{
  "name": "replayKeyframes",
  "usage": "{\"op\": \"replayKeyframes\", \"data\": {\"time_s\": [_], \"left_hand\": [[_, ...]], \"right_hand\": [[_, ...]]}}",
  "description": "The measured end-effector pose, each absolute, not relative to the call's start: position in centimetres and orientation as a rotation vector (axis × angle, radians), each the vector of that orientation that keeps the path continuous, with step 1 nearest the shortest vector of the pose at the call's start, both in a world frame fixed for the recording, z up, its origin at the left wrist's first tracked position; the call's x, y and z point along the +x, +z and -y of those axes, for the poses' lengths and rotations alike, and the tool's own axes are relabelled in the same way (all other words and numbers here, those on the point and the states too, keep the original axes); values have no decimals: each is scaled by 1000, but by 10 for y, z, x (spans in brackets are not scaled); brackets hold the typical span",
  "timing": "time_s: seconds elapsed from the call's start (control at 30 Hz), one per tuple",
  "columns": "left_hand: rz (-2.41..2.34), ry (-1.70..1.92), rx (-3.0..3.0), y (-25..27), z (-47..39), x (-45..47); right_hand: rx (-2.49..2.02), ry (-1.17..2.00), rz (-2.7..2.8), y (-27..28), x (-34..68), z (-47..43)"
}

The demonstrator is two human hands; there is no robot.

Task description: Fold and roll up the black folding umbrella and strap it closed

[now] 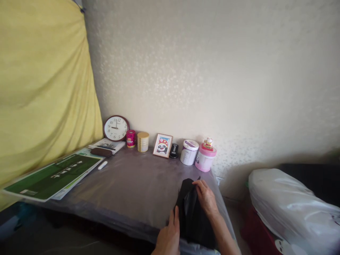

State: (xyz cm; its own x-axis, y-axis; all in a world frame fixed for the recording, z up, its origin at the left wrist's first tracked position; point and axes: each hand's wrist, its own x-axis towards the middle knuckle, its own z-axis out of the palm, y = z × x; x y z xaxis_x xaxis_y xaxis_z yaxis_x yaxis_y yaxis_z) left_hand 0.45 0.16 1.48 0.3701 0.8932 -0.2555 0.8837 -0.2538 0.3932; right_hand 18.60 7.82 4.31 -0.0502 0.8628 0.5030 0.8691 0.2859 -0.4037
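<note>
A folded black plastic bag, thin and slightly shiny, lies at the right front corner of the covered table. My right hand pinches its upper right edge between thumb and fingers, and a small dark tip pokes up beside the fingertips. Along the bag's left edge rests my left hand, its fingers stretched out and touching the side. The left thumb is hidden. My right forearm covers part of the bag's right side.
At the table's back stand a clock, a magenta can, a yellow can, a panda picture, a black object, a white tub and a pink tub. Green sheets lie left; a white bag sits right.
</note>
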Motion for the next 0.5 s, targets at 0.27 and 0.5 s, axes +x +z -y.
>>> {"op": "replayKeyframes", "data": {"time_s": [0.27,0.5], "left_hand": [[-1620,-52,2252,-9,0,20],[-1519,-38,2246,-16,-1,8]], "right_hand": [[-1470,-92,1932,10,155,-98],[-1538,-250,2031,-10,145,-105]]}}
